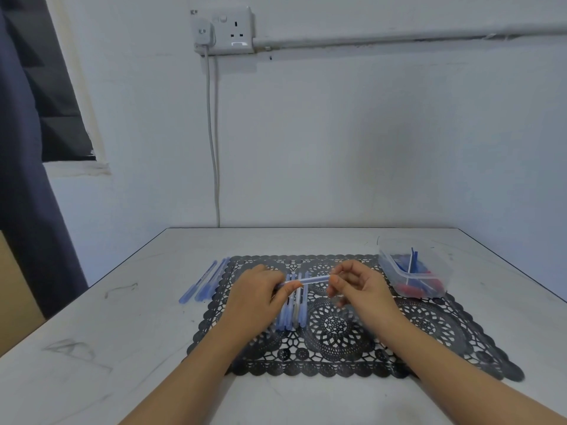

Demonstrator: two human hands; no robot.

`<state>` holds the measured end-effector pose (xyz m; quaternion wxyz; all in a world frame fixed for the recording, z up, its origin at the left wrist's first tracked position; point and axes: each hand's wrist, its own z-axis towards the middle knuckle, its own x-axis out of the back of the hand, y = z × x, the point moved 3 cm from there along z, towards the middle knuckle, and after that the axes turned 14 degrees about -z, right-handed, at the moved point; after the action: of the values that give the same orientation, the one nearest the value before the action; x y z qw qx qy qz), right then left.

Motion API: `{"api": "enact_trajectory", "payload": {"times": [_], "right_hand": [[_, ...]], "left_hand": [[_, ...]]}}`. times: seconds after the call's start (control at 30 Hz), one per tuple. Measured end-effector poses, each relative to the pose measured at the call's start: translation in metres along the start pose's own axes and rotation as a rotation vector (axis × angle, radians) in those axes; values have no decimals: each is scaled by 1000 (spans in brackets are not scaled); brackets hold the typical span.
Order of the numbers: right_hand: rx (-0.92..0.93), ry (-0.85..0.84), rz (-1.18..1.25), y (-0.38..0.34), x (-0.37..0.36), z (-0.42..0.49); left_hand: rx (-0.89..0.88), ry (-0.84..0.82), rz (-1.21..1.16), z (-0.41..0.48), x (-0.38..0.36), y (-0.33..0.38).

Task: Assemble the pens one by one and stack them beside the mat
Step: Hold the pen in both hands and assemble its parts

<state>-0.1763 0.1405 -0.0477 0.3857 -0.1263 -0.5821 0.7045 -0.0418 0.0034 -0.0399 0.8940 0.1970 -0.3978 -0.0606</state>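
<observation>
White wall (337,133) fills the upper half of my head cam feed, w/ a double socket (234,30) up top, a charger (203,33) plugged into its left side and a cable (214,142) running down behind the tabletop's far edge. Conduit (399,38) runs right from the socket; dark curtain (21,179) hangs at far left. Tabletop (122,326) is pale grey & scuffed. Black lace mat (337,335) lies approx centre of it. Just off the mat's left edge, toward its far corner, I see a few blue pens (204,282) lying side by side on bare tabletop, touching or nearly so. On the mat a row of pen parts (291,311) lies side by side, pointing front to back, partly hidden by the left hand (254,297). Clear tub (414,273) sits at the mat's far-right corner, red & blue bits inside, too blurred to name. Both hands hover above mid-mat w/ one pen (306,280) held crosswise btwn them, over the row. Left hand has fingers curled round the pen's left end. The right hand (359,286) pinches the pen's right end btwn thumb & forefinger, other fingers loosely curled
</observation>
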Motion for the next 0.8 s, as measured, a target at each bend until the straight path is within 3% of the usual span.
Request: {"api": "enact_trajectory", "payload": {"times": [0.37,0.8], "right_hand": [[-44,17,-50,3,2,0],[-42,-22,95,-1,-1,-1]], "left_hand": [[2,-11,-15,0,-2,-2],[6,3,16,0,0,-4]]}}
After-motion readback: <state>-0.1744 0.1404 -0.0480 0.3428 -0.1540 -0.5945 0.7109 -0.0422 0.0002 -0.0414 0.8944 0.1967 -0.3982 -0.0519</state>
